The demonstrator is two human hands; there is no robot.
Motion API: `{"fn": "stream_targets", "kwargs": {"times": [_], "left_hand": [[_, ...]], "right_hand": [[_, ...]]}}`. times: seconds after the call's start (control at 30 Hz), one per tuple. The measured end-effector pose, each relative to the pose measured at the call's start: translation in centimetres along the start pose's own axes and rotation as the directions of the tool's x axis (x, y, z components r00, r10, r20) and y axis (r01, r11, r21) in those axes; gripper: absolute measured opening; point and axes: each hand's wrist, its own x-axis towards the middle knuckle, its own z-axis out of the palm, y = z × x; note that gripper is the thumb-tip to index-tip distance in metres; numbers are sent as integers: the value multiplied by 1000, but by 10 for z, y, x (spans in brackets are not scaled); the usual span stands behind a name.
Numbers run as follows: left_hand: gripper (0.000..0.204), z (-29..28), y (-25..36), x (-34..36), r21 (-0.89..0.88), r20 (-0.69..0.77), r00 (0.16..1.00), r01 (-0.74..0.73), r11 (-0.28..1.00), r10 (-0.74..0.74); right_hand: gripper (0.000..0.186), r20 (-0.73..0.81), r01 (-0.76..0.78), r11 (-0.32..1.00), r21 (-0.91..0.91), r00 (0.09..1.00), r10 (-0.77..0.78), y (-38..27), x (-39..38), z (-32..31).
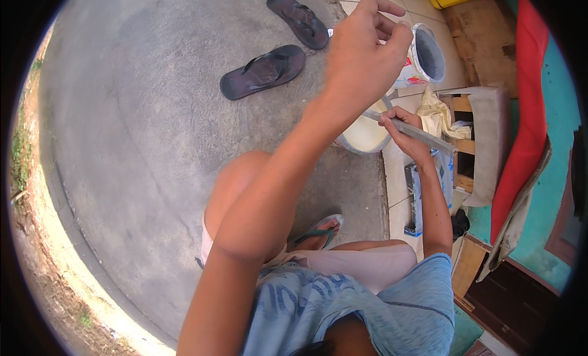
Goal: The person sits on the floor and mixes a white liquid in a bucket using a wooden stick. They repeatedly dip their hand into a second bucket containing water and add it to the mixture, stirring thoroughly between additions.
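Observation:
My right hand [404, 126] is closed around a long flat grey stick [425, 137], which slants across a bucket [370, 151] of pale cream liquid [362, 134]. My left forearm hides the stick's far end, so I cannot tell whether it dips into the liquid. Raised in front, my left hand [375, 40] has loosely bent fingers with a gap to the thumb, and nothing shows in it. Just beyond the left hand stands a white bucket [418, 77] with a grey inside. The left forearm passes over part of the cream bucket.
Two dark flip-flops [263, 72] lie on the concrete floor [141, 111] at the upper left. Right of the buckets are a cream cloth [436, 116], a slatted wooden piece with a grey cover [490, 147] and a blue-edged box [413, 200]. Red material [523, 111] hangs by the turquoise wall.

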Motion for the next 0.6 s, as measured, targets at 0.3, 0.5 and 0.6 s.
{"fn": "stream_targets", "kwargs": {"times": [0.3, 0.5, 0.6], "left_hand": [[33, -2, -4, 2, -13, -14, 1000, -24, 1000, 24], [34, 1, 0, 0, -16, 0, 1000, -2, 1000, 2], [34, 2, 0, -1, 19, 10, 1000, 13, 1000, -13]], "right_hand": [[17, 99, -97, 993, -71, 990, 104, 18, -18, -37], [18, -35, -29, 999, -30, 999, 28, 6, -7, -2], [17, 112, -11, 997, 73, 994, 2, 4, -9, -2]]}}
